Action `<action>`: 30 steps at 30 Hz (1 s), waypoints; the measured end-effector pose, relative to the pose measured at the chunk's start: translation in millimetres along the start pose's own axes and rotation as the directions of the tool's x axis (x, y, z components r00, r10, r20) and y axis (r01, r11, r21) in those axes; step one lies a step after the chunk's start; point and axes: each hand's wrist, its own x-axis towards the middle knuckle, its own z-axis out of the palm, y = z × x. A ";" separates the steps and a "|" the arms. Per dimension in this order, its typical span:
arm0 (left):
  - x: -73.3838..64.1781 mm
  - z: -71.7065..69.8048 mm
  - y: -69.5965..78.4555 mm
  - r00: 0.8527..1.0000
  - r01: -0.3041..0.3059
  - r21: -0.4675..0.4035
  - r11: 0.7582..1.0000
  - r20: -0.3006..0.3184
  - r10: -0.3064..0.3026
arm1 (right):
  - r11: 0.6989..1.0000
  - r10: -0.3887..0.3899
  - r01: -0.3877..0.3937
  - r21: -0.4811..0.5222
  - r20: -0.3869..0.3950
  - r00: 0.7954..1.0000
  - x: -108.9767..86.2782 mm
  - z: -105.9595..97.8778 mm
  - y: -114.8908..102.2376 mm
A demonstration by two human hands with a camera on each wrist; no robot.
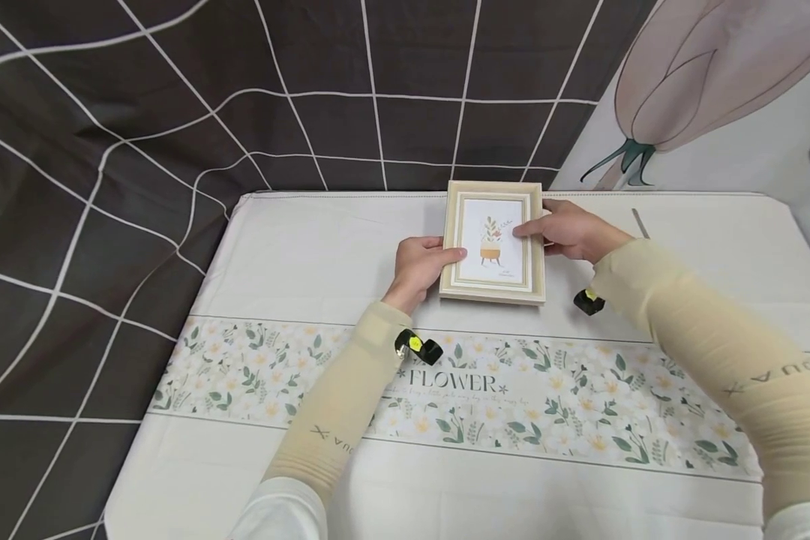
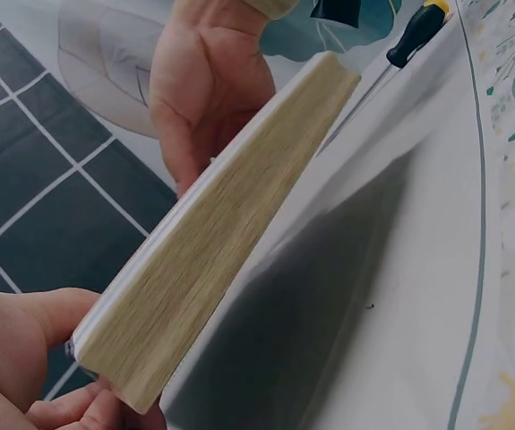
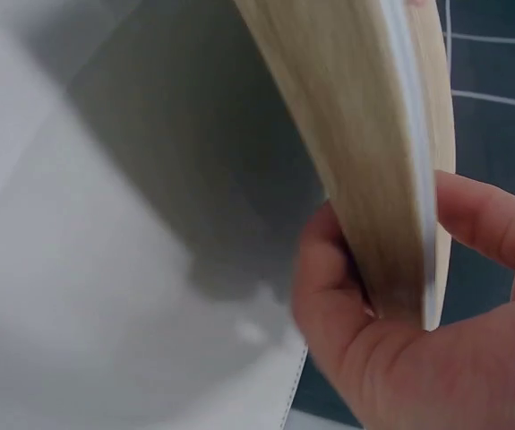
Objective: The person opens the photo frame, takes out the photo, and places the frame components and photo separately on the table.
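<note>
A pale wood-grain picture frame (image 1: pixel 475 225) holds a white print of a plant in an orange pot. My left hand (image 1: pixel 420 264) grips its left side, thumb over the front. On the opposite side my right hand (image 1: pixel 574 229) holds it, the thumb reaching onto the print. The left wrist view shows the thick wooden edge (image 2: pixel 212 242) raised above the tablecloth, with a shadow beneath. Curled fingers (image 3: pixel 324 278) of the right hand lie behind the frame in the right wrist view. The frame's back is hidden.
A screwdriver with a black and yellow handle (image 2: pixel 418 34) lies on the table beyond the frame; its metal shaft (image 1: pixel 640 223) shows near my right forearm. The white tablecloth (image 1: pixel 297 255) has a floral band. A dark gridded curtain (image 1: pixel 418 127) hangs behind the table.
</note>
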 end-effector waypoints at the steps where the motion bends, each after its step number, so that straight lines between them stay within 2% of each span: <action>1: 0.3 -0.6 -0.5 1.000 0.004 0.004 1.000 -0.003 -0.004 | 1.000 0.005 -0.005 -0.018 0.001 1.000 -0.6 1.6 0.6; 7: 1.2 -3.9 -1.0 1.000 0.002 0.050 0.999 -0.030 0.000 | 0.994 0.015 -0.018 -0.109 -0.029 0.999 -1.1 10.1 2.0; 13: 0.3 -5.4 1.8 0.998 -0.024 0.180 0.983 -0.061 0.035 | 0.991 -0.012 0.004 -0.134 -0.061 0.998 1.1 16.9 4.5; 18: 1.5 -8.1 0.8 0.996 0.006 0.294 0.956 -0.088 0.021 | 0.983 -0.049 0.032 -0.180 -0.089 0.995 3.4 22.1 7.4; 22: 2.5 -9.6 -0.1 0.994 0.026 0.384 0.923 -0.104 0.015 | 0.976 -0.070 0.047 -0.211 -0.105 0.992 6.3 25.8 9.0; 25: 3.0 -9.9 0.5 0.993 0.023 0.446 0.895 -0.110 0.029 | 0.973 -0.075 0.047 -0.227 -0.115 0.991 8.7 28.3 8.5; 30: 2.4 -9.3 1.8 0.993 0.012 0.506 0.863 -0.107 0.049 | 0.971 -0.062 0.032 -0.238 -0.117 0.991 10.6 31.1 8.6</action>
